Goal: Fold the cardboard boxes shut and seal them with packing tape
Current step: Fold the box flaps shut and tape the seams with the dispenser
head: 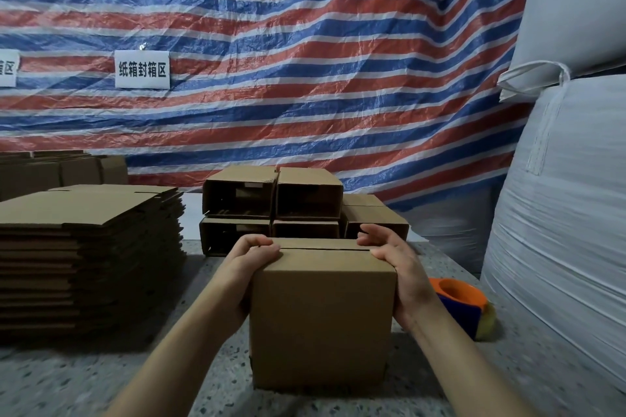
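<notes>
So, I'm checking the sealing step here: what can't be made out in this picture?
- Head view: whether tape lies on the box top seam is too foreshortened to tell.
- Tape dispenser: partly hidden behind the right hand.
- Left hand fingertips: curled over the far flap.
- Left sign: cut off by the frame edge.

1. The box point(323, 322) stands upright at the near centre of the table point(210, 379).
2. The left hand point(252, 262) lies on its top left edge, the right hand point(394, 262) on its top right edge.
3. The flat cardboard stack point(88, 257) lies left of it.
4. The assembled boxes point(274, 210) are stacked behind it.
5. The tape dispenser point(465, 306) lies to its right.
6. The sacks point(562, 196) stand at far right.
</notes>
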